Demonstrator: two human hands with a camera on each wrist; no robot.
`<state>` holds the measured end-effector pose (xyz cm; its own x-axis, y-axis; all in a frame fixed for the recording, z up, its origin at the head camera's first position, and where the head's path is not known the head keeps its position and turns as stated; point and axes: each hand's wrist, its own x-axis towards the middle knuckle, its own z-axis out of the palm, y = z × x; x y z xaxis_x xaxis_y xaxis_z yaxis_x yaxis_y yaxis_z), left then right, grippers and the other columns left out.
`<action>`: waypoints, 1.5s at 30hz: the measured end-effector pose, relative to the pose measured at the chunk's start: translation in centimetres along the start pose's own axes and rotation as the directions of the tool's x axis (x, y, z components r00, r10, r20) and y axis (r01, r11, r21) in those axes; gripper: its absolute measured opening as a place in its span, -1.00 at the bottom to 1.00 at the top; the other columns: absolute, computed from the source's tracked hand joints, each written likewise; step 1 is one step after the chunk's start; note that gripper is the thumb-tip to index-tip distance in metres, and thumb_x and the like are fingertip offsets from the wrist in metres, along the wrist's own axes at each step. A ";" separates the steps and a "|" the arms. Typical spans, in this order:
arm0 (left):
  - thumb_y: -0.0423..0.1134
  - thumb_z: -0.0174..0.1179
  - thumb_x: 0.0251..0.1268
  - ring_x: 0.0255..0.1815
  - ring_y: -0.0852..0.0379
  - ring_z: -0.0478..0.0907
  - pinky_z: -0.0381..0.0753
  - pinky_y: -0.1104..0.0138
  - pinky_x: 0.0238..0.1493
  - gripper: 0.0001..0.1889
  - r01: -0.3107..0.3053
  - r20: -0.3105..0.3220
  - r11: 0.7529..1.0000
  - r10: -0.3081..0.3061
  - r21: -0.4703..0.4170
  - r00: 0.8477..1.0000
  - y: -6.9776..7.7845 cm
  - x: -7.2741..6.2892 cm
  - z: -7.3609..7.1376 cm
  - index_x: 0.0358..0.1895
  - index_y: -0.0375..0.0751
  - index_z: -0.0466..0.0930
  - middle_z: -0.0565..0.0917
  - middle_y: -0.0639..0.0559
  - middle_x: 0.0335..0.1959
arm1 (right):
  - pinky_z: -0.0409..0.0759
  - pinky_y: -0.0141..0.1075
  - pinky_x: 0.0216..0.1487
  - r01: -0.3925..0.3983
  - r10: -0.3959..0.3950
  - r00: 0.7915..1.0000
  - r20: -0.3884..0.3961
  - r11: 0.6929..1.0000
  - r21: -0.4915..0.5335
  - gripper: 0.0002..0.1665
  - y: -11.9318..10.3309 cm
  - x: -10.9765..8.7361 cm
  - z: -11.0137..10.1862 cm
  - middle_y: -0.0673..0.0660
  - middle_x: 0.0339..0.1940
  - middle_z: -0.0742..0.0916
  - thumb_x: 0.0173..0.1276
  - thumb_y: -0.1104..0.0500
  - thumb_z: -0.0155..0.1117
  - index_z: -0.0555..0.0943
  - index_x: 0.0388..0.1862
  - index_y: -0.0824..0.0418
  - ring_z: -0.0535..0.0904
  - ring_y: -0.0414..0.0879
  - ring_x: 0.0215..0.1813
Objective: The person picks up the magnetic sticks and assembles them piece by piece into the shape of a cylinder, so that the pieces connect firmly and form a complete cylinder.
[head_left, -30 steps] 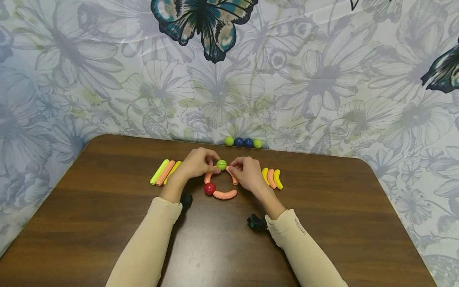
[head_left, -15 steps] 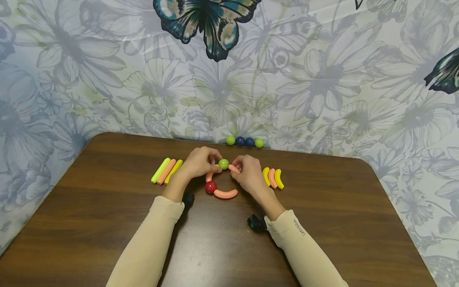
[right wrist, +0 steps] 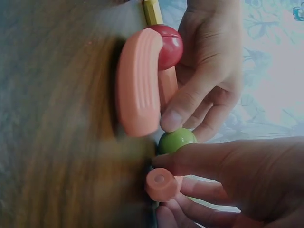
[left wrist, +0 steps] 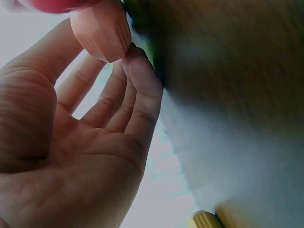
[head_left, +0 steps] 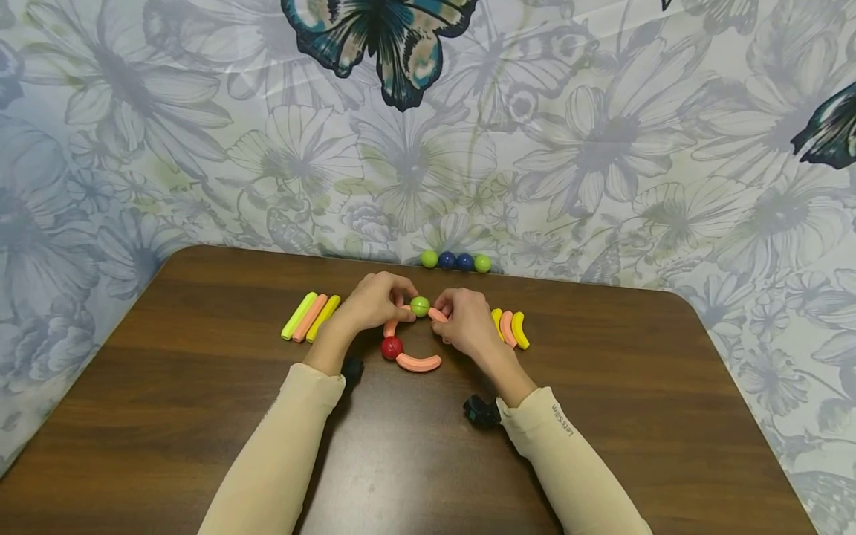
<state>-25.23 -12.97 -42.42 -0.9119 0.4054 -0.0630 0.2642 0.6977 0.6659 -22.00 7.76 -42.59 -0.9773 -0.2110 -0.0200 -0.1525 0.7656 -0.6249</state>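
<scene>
My left hand [head_left: 371, 303] pinches a curved peach rod [head_left: 390, 328] whose ends meet a red ball [head_left: 391, 348] and a green ball [head_left: 420, 306]. On the green ball's other side, my right hand [head_left: 466, 319] holds a second curved peach rod [head_left: 438, 315] between thumb and fingers. Its free end [right wrist: 160, 185] faces the right wrist camera; much of the rest is hidden by the hand. A third curved peach rod [head_left: 419, 363] extends rightward from the red ball along the table. Together these pieces make an open ring.
Left of the hands lie straight rods [head_left: 310, 318] in yellow-green, peach and yellow. Short curved rods [head_left: 508, 330], yellow and peach, lie beside my right hand. Green and blue balls [head_left: 456, 260] line the table's back edge [head_left: 548, 280], against a patterned cloth backdrop.
The right-hand rod has swung outward at the green ball, its lower end now behind my right hand. The green ball has shifted slightly right; my left hand keeps its hold.
</scene>
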 end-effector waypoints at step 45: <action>-0.23 0.59 0.17 -0.41 0.15 0.48 0.42 0.31 -0.29 -0.65 -0.002 0.026 0.999 0.003 -0.051 1.000 -0.2 -0.1 -0.3 0.03 -0.13 0.79 0.64 0.02 -0.44 | 0.63 0.03 -0.01 -0.131 0.105 0.961 -0.256 0.988 -0.084 -0.63 5.4 5.7 -5.0 0.27 0.00 0.75 0.36 0.18 0.50 0.64 0.08 0.24 0.64 0.20 -0.02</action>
<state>-25.31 -13.31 -42.29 -0.9025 0.4231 -0.0804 0.2495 0.6659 0.7031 -29.12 13.66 -42.18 -0.9929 0.0333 0.1144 -0.0353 0.8349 -0.5493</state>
